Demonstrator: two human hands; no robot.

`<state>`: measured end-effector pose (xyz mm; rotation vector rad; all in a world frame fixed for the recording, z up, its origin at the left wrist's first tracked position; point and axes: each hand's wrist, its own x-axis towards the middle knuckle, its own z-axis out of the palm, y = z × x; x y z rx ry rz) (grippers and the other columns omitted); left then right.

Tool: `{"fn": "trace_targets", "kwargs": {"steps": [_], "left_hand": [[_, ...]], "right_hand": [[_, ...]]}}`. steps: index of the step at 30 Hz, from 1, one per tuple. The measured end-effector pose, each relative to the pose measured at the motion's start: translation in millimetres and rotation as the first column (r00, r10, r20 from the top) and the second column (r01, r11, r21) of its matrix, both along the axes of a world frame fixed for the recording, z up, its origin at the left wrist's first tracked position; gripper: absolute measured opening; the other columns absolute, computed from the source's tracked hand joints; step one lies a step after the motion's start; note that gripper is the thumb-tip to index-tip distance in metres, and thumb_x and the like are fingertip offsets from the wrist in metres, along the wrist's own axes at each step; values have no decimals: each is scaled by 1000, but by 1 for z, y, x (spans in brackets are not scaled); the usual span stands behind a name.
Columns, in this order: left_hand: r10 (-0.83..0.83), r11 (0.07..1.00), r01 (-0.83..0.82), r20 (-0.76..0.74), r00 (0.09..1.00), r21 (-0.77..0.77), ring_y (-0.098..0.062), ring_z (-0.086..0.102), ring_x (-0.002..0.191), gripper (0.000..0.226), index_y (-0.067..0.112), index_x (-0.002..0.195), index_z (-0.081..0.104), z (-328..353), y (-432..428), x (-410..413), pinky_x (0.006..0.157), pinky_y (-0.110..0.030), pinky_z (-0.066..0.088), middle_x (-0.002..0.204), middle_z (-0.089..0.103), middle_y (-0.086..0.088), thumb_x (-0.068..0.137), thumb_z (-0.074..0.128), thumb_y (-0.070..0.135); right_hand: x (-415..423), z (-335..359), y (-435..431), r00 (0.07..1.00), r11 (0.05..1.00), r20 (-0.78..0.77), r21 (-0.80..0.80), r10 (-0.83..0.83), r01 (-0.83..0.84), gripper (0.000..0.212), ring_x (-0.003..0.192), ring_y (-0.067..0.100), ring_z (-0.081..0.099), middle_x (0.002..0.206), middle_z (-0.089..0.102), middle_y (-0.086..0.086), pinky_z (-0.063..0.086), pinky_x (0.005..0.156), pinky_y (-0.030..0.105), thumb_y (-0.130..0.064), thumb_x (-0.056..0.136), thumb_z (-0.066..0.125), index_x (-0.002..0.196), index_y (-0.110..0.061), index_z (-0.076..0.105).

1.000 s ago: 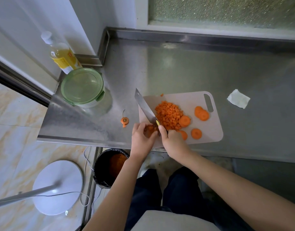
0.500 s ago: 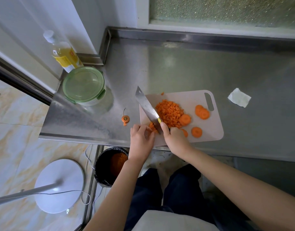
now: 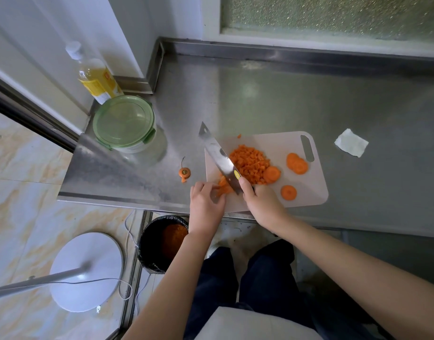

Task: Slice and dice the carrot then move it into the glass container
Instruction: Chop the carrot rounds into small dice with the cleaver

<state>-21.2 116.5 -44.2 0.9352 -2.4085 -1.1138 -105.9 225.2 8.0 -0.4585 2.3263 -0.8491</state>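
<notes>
Entry: right hand (image 3: 262,204) gripping the cleaver (image 3: 219,157) handle, blade angled over carrot strips (image 3: 223,187). My left hand (image 3: 206,204) pins these with curled fingers at the cutting board's (image 3: 309,195) near corner. Diced carrot (image 3: 250,163) sits mid-board. The glass container (image 3: 124,123), green lid on, stands well left on the counter (image 3: 260,94). Risks, as I judge: the blade nicking fingers; pieces rolling off the edge.

Brushed steel counter (image 3: 309,99), matt plastic cutting board (image 3: 272,143), shiny metal knife (image 3: 219,157).
</notes>
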Motion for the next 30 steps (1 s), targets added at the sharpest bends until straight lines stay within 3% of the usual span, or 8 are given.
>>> {"fn": "trace_targets", "kwargs": {"steps": [3, 8, 11, 15, 18, 22, 26, 30], "left_hand": [[8, 1000, -7, 17, 1000, -14, -17, 44, 82, 11, 4, 87, 70, 1, -1, 1, 77, -1, 31, 82, 50, -1, 76, 73, 4], [-9, 999, 11, 69, 998, -34, -20, 46, 81, 10, 6, 85, 73, 0, -3, 1, 71, -9, 30, 76, 59, -4, 76, 73, 4], [-10, 998, 13, 55, 998, -60, -21, 47, 77, 10, 7, 80, 74, -1, -4, 0, 71, -10, 29, 70, 63, -4, 72, 75, 1], [-7, 999, 8, 43, 999, -45, -20, 47, 77, 13, 8, 79, 75, 2, -3, -1, 70, -12, 28, 71, 67, -3, 70, 75, -1], [-9, 999, 11, 42, 999, -44, -24, 51, 76, 14, 9, 77, 75, 1, -5, -1, 70, -14, 31, 71, 68, -2, 68, 76, -1], [-13, 999, 15, 61, 998, -32, -22, 50, 77, 11, 12, 79, 75, 2, -5, -1, 73, -21, 35, 72, 68, -1, 72, 74, 3], [-22, 1000, 23, 97, 995, -10, -25, 52, 78, 10, 13, 81, 75, 3, -6, -1, 74, -35, 44, 73, 68, -2, 75, 73, 5], [-42, 999, 42, 113, 993, 10, -24, 54, 83, 10, 12, 84, 74, 5, -6, -3, 77, -28, 41, 80, 69, -3, 77, 71, 5]], "right_hand": [[3, -2, 1, 1000, 1000, 14, 23, 9, -9, 57, 66, 22, 45, 54, 40, -1, 32, 66, 27, -48, 100, 28, 51, -19, 36], [6, 1, -3, 999, 997, 23, 65, 43, -44, 59, 57, 14, 44, 53, 42, -1, 28, 61, 27, -46, 101, 29, 51, -16, 39], [6, 3, -6, 999, 994, 28, 101, 46, -49, 58, 66, 22, 48, 57, 44, 1, 32, 64, 28, -48, 101, 28, 55, -14, 41], [9, 2, -10, 998, 990, 12, 127, 55, -56, 59, 81, 33, 59, 76, 62, 17, 40, 67, 31, -49, 100, 27, 60, -10, 46], [11, 2, -12, 997, 988, -22, 143, 68, -64, 59, 79, 31, 57, 86, 65, 20, 37, 65, 29, -47, 101, 27, 59, -10, 45], [13, -1, -13, 994, 985, -63, 152, 89, -79, 59, 77, 31, 58, 84, 65, 18, 35, 62, 28, -48, 100, 29, 75, -3, 58], [10, -6, -18, 994, 990, -62, 119, 86, -78, 59, 76, 31, 61, 76, 64, 16, 38, 61, 30, -48, 100, 29, 68, -6, 54], [-4, -7, -15, 998, 990, 10, 132, 55, -56, 60, 75, 27, 56, 67, 58, 8, 31, 60, 29, -47, 101, 26, 65, -8, 54]]}}
